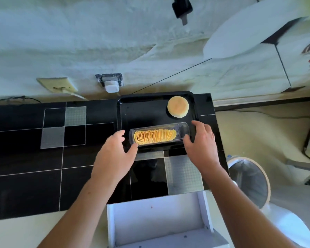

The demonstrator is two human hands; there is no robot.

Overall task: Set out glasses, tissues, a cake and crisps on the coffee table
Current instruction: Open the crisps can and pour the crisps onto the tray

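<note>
Black tiled counter (pixel 25 176), right end: we see a black tray (pixel 143 111) against the back edge, holding a round cake (pixel 177 107) in its far right corner and a clear dish of crisps (pixel 155 136) along its near edge. Left hand (pixel 113 158) and right hand (pixel 202 145) flank the dish, fingers (pixel 195 124) spread; contact appears slight, though we cannot confirm a grasp.

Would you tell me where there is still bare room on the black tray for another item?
The black tray is bare across its left half, behind the crisps dish and left of the cake. The near edge is crowded: the dish fills it, with the left hand and right hand at its ends.
</note>
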